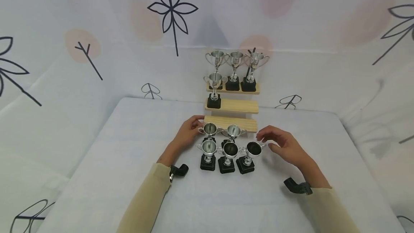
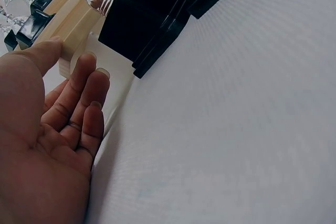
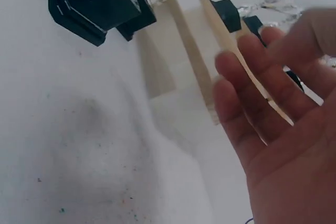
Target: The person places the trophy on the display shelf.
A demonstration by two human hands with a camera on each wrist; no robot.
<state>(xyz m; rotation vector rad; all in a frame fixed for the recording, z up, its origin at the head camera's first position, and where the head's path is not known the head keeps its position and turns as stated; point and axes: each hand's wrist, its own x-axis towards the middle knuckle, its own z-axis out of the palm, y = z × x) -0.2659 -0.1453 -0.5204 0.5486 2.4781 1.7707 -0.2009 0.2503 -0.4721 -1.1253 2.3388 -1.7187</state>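
Silver, black-based trophies (image 1: 230, 150) on and before a wooden stand (image 1: 234, 108)

Its top tier (image 1: 258, 90) bears three, its middle tier (image 1: 242, 106) one at the left; five stand in front; left hand (image 1: 186, 132) touches its left end, whether clamped I cannot tell; right hand (image 1: 287, 149), thumb and fingers apart, is near its right end

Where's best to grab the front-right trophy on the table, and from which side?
Probably by its black base, coming from the right: the base looks square and blocky, the right hand is on that side, and another trophy crowds its left.
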